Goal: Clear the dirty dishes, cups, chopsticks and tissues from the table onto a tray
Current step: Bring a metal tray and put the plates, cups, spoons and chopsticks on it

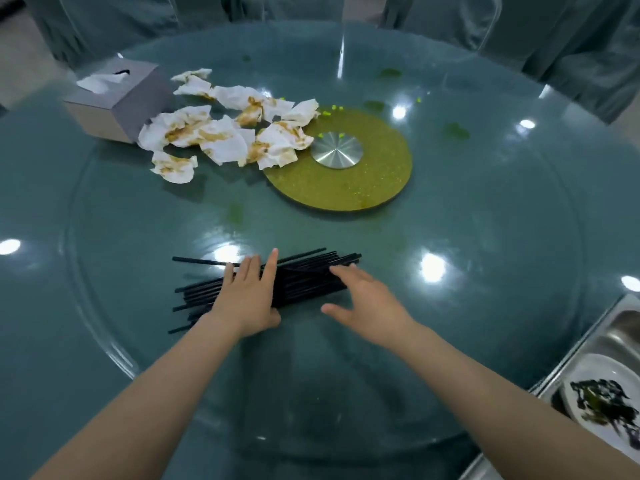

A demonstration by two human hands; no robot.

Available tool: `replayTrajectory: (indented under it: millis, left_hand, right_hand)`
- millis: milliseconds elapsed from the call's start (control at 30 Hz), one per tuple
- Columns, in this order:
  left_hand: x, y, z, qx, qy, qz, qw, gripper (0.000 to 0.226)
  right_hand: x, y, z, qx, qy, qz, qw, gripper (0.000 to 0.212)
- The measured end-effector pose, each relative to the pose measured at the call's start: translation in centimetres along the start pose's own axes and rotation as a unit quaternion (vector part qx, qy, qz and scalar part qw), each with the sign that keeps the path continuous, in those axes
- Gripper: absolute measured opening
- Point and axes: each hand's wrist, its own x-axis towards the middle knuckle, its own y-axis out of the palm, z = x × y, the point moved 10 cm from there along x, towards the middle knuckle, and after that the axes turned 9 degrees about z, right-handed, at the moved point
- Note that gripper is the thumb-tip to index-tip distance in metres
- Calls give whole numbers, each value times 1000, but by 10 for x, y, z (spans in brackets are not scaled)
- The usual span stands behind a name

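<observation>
Head view: black chopsticks (304, 277) bundled on the glass turntable (450, 220), near edge. Left hand (247, 296) flat on the bundle, fingers spread, not gripping. Right hand (367, 303) spread wide, fingertips at the sticks. Stained tissues (221, 133) piled beside tissue box (117, 98). Steel tray (602, 344) lower right, holding a dirty plate (595, 372).

Both bare forearms reach forward; the left hand (247, 299) lies palm down, fingers (270, 268) stretched flat and together; the right hand (372, 303) hovers beside it, fingers (341, 271) spread, thumb splayed toward the left hand.
</observation>
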Motion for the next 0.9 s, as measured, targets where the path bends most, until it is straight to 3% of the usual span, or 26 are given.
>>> replayTrajectory:
  millis: [200,300,467,633,900]
  left_hand:
    - [-2,-22,-11,-23,-18,-141,990,70]
    - [3,-20,-11,-13,-9,-132,991,59]
    - [7,-9,-18,-22,-9,-101,995,39]
    - [5,10,-24,-92,-56,-67,992,40]
    - [-16,16,-50,0,-30,-85,996,39]
  right_hand:
    - [28,19,17,-106,-45,8,993,88]
    - [40,29,25,-188,-61,22,980,85]
    - [52,38,31,-214,-49,27,975,72]
    - [57,24,38,-271,-30,-26,962,32]
    - [34,28,30,-290,-57,-1,955,32]
